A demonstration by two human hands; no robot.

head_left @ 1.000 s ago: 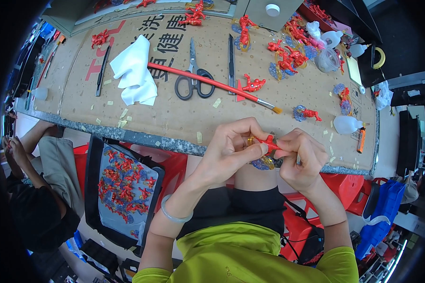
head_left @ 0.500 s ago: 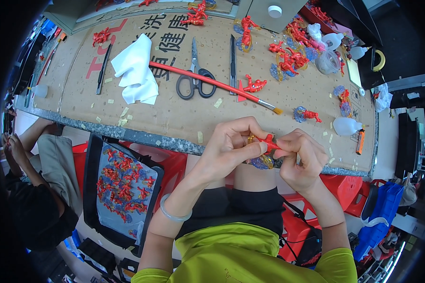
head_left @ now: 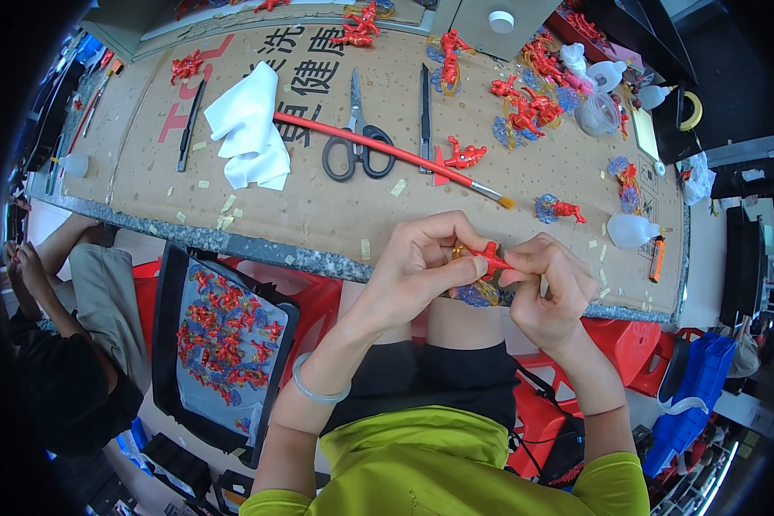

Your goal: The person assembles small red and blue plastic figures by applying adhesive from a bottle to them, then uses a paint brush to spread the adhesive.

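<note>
Just over the table's front edge, a small red plastic figurine (head_left: 491, 258) with a clear blue and yellow base is pinched between both hands. My left hand (head_left: 426, 267) grips its left side with thumb and forefinger. On the opposite side, my right hand (head_left: 550, 284) has its fingertips pressed on the red part; those fingers partly cover it. Beyond the hands lies a paintbrush (head_left: 378, 150) with a long red handle, crossing black-handled scissors (head_left: 353, 129). Another red figurine (head_left: 563, 209) with a blue base lies near my right hand.
A white cloth (head_left: 248, 129), a cutter knife (head_left: 426, 116) and several figurines (head_left: 525, 107) lie on the cardboard-covered table (head_left: 318, 219). A squeeze bottle (head_left: 630, 230) stands at right. A black tray (head_left: 224, 344) of figurines is at lower left; another person (head_left: 77, 344) sits beyond it.
Both hands keep their hold on the figurine in nearly the same place. The view shifts very slightly; nothing else visibly moves.
</note>
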